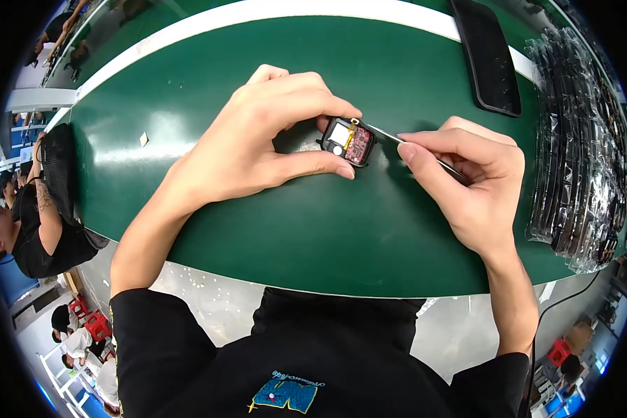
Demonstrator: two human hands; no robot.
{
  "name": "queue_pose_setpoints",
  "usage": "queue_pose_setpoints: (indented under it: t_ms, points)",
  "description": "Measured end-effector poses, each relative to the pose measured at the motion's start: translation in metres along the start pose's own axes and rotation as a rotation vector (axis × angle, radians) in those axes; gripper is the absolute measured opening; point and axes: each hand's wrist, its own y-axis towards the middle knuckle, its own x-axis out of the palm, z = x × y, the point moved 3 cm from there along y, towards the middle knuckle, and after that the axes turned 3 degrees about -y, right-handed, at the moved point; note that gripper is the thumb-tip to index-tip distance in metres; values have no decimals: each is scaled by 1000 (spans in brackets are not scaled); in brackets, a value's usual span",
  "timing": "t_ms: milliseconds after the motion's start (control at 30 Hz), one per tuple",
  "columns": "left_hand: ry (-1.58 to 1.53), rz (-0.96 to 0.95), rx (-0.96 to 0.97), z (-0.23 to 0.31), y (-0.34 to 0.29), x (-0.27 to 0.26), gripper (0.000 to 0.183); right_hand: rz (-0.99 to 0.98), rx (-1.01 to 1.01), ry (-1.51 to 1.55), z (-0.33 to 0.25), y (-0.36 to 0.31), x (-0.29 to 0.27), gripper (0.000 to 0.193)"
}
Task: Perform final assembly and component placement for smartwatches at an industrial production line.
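Over the green table, my left hand [265, 132] grips a small open watch-like case [347, 142] by its edges, thumb on the near side and index finger on the far side. Inside the black case show a white block, a round white part, a yellow strip and a reddish circuit board. My right hand [467, 167] pinches slim metal tweezers [383, 132] between thumb and fingers. The tweezers' tip points at the far right corner of the case, by a small light-coloured tab; whether it touches cannot be made out.
A black phone-like slab [486, 59] lies at the far right. Beside it, a stack of clear plastic trays [578, 153] with dark parts runs along the right edge. A small pale chip [144, 139] lies on the table [272, 240] to the left. Another person [42, 216] sits at the left end.
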Motion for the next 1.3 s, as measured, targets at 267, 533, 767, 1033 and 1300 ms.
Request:
queue_pose_setpoints:
  t_ms: [267,533,767,1033,1300]
  points:
    - [-13,-7,4,-7,0,1,57,-32,-158,-152,-3,6,13,11]
    - [8,-27,19,-8,2,0,63,-29,-132,-179,-5,5,11,12]
    - [-137,45,-168,-3,2,1,60,-6,-183,-221,-1,1,5,15]
    - [-63,11,-106,-4,3,-1,59,64,-420,-376,-4,2,12,28]
    - [-89,-33,-65,-8,4,-4,65,36,-363,-322,-6,3,14,22]
